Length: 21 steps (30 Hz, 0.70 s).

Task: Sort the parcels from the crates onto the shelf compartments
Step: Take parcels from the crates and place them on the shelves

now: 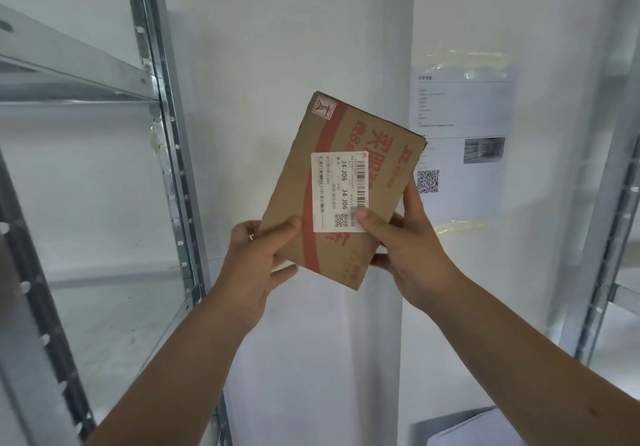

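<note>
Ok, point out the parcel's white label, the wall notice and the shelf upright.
white label (337, 189): head view, its middle.
wall notice (460, 126): head view, upper text area.
shelf upright (162, 99): head view, upper part of the post.

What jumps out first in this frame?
A flat cardboard parcel at centre, held up by both hands, left hand and right hand at its lower corners. Its white shipping label reads J4-J06. Bare metal shelving stands left; a taped notice hangs right.
</note>
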Motion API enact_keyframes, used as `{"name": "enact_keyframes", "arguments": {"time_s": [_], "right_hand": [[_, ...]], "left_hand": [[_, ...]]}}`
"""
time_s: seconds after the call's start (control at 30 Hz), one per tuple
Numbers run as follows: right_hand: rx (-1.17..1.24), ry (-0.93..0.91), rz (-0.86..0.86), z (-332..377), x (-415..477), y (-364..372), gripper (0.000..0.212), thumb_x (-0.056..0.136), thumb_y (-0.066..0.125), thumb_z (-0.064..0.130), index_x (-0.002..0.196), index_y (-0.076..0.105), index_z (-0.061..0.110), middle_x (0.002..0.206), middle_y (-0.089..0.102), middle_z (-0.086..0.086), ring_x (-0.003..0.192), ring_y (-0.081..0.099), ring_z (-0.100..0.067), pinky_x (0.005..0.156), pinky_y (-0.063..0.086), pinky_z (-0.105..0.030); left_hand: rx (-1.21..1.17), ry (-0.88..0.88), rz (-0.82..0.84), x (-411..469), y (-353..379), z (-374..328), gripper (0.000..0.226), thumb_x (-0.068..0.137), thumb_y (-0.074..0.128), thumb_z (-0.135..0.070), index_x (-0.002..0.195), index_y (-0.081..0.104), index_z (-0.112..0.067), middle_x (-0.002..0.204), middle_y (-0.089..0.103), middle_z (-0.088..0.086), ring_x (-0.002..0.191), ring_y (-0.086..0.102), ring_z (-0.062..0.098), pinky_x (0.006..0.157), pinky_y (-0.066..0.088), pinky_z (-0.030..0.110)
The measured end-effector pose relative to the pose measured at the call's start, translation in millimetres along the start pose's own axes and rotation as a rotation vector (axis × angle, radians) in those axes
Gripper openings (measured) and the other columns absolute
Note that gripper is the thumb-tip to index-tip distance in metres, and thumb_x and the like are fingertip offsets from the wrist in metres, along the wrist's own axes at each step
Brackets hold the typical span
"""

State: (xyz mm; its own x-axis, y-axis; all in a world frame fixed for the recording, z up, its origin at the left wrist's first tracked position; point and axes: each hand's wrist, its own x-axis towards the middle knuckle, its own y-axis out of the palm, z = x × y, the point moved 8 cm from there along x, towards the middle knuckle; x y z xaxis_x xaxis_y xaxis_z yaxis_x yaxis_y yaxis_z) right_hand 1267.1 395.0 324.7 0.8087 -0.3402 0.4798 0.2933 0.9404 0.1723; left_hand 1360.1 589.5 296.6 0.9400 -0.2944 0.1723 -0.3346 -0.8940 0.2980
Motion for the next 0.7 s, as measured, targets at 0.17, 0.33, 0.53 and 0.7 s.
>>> {"name": "enact_keyframes", "arguments": {"time_s": [0.17,0.33,0.53,0.7], "right_hand": [[-0.012,-0.002,-0.035,4.8,-1.4,-14.8,0.085,0.091,0.079,0.006,0.157,0.041,0.044,0.132,0.074,-0.004,0.12,0.073,-0.029,0.095,0.061,-0.055],[-0.167,-0.037,0.006,4.6,-12.9,-12.6,0.076,0.094,0.07,-0.009,0.152,0.052,0.037,0.125,0.077,-0.001,0.117,0.074,-0.024,0.095,0.062,-0.044],[-0.422,-0.07,-0.206,5.6,-32.6,-30.6,0.058,0.093,0.076,0.0,0.133,0.068,0.041,0.108,0.081,0.016,0.101,0.077,-0.007,0.084,0.065,-0.031],[-0.499,0.018,-0.393,-4.5,-65.6,-60.1,0.046,0.091,0.076,0.004,0.122,0.072,0.039,0.096,0.079,0.021,0.088,0.075,0.001,0.074,0.063,-0.022]], "left_hand": [[0.189,0.161,-0.016,-1.3,-5.1,-11.7,0.086,0.067,0.096,-0.024,0.14,0.054,-0.043,0.15,0.056,-0.007,0.137,0.055,0.018,0.108,0.05,0.043],[0.308,0.3,0.093,-10.3,9.2,-17.4,0.089,0.087,0.079,0.004,0.153,0.047,-0.046,0.143,0.065,-0.016,0.126,0.066,0.018,0.092,0.062,0.041],[0.287,0.262,0.091,-8.6,17.6,4.5,0.071,0.088,0.077,0.0,0.142,0.059,-0.042,0.126,0.074,-0.017,0.11,0.075,0.012,0.092,0.063,0.041],[0.265,0.174,0.159,-13.2,38.7,35.8,0.059,0.087,0.078,-0.006,0.132,0.061,-0.041,0.12,0.075,-0.017,0.102,0.074,0.003,0.089,0.062,0.039]]}}
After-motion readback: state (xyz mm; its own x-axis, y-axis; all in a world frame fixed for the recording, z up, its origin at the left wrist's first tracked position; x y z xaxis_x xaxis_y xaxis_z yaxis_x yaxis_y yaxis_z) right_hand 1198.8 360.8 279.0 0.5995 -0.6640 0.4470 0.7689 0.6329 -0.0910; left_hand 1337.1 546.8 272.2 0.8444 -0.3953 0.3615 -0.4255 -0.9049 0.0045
